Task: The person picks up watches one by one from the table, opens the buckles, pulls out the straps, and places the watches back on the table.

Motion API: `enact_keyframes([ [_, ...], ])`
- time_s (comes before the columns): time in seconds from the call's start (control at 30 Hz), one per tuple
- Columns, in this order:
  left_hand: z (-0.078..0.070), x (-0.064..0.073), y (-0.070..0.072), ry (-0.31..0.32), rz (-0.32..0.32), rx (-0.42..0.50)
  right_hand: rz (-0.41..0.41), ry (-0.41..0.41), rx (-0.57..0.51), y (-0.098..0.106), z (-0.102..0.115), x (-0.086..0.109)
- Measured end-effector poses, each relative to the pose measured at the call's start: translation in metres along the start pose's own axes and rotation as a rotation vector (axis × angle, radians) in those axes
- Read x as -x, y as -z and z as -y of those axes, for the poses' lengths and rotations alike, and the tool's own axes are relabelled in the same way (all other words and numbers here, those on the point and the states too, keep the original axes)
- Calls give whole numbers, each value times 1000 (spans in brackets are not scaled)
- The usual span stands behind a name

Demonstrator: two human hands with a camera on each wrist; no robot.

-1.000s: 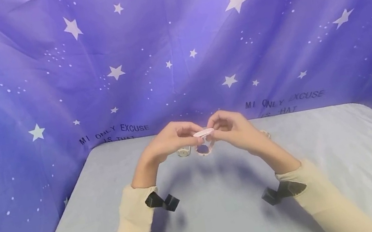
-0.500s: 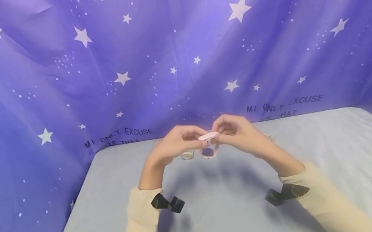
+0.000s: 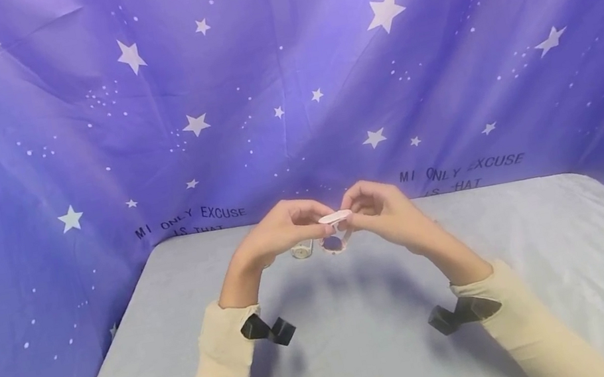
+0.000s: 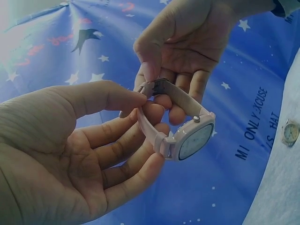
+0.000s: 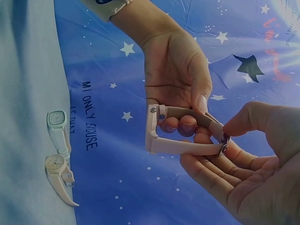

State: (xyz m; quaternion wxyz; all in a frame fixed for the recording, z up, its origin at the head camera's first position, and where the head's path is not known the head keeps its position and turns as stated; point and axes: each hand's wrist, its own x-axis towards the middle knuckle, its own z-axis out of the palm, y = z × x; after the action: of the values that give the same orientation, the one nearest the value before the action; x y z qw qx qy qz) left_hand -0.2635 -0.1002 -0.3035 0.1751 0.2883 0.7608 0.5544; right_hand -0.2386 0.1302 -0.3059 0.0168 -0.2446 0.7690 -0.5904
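A pale pink wristwatch (image 4: pixel 197 140) with a rounded-square dial hangs between the two hands above the table, its strap joined in a loop. My left hand (image 3: pixel 283 229) pinches one side of the strap between thumb and fingers. On the other side, by the metal buckle (image 5: pixel 226 140), my right hand (image 3: pixel 384 213) pinches the strap. In the left wrist view the right thumb presses the strap close to the left thumb. How far the strap tip runs through the buckle is hidden by the fingers.
Two more watches lie on the grey-blue cloth of the table (image 3: pixel 361 353): a pale green square one (image 5: pixel 57 119) and a cream round one (image 5: pixel 56 164). A purple-blue curtain (image 3: pixel 281 71) with white stars hangs behind the table's far edge.
The head view has shifted slightly. Both hands keep their grip on the pink wristwatch, which tilts only a little.
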Motion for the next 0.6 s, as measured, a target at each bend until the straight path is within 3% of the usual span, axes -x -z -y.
enact_keyframes([
  [0.4,-1,-1,-3,-33,5,3,24,-20,9,6,-2,0],
  [0.6,-2,0,-5,-64,5,9,48,52,93,8,-3,0],
])
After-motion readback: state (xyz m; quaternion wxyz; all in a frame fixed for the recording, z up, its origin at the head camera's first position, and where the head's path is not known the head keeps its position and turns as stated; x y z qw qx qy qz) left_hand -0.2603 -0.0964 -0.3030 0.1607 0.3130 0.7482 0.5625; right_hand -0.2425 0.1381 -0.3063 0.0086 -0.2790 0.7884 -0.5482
